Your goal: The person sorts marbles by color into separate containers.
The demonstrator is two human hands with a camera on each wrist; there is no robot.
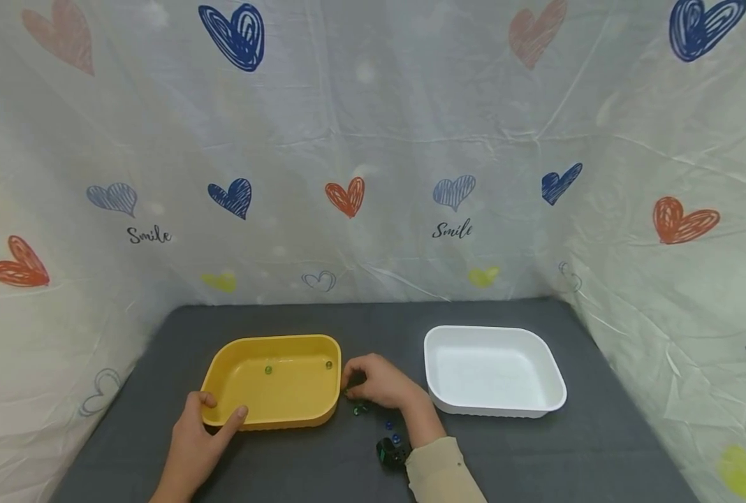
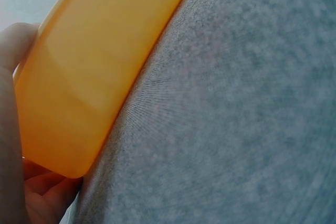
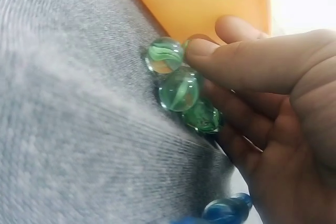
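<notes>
My left hand (image 1: 197,440) grips the near-left corner of a yellow plastic tray (image 1: 253,402), thumb over the rim. In the left wrist view, fingers bend round the tray's outer wall (image 2: 100,66). Two green marbles, one mid-tray (image 1: 269,370) and one toward the right (image 1: 329,365), lie inside it. Just outside the tray's right side, my right hand (image 1: 382,383) has its thumb and fingertips closed at a green marble, mostly hidden, with a sliver showing. Several clear green marbles (image 3: 179,88) lie on the cloth against those fingers.
Blue marbles (image 1: 396,439) lie on the dark grey cloth nearer me, beside a small black device (image 1: 388,453) by the right sleeve (image 1: 445,468). A white tray (image 1: 495,406) stands to the right. A heart-printed curtain (image 1: 373,161) closes off the back and sides.
</notes>
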